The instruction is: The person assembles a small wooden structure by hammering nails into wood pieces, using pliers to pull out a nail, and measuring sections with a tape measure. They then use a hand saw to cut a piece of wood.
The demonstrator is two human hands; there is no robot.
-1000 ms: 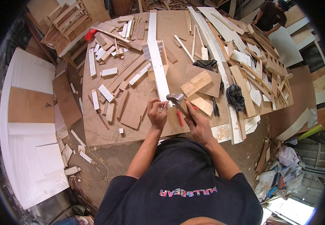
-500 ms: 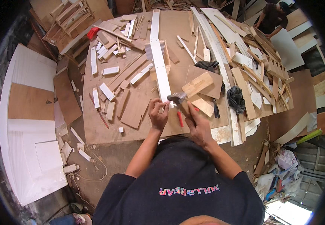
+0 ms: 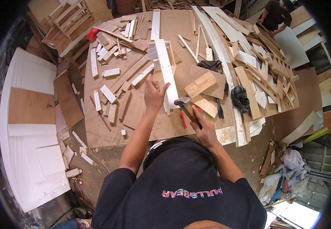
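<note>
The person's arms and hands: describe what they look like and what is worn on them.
Both forearms are bare, entering from the lower edge. Short dark sleeves of a black T-shirt cover the upper arms, ending near the elbows. The left hand and right hand wear no gloves. No watch, ring or wristband shows on either.

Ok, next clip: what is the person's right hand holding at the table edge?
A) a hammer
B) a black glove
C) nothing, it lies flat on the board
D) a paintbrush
A: the right hand grips the handle of a hammer, whose metal head lies next to the long white strip, while the left hand is open at that strip.
</note>
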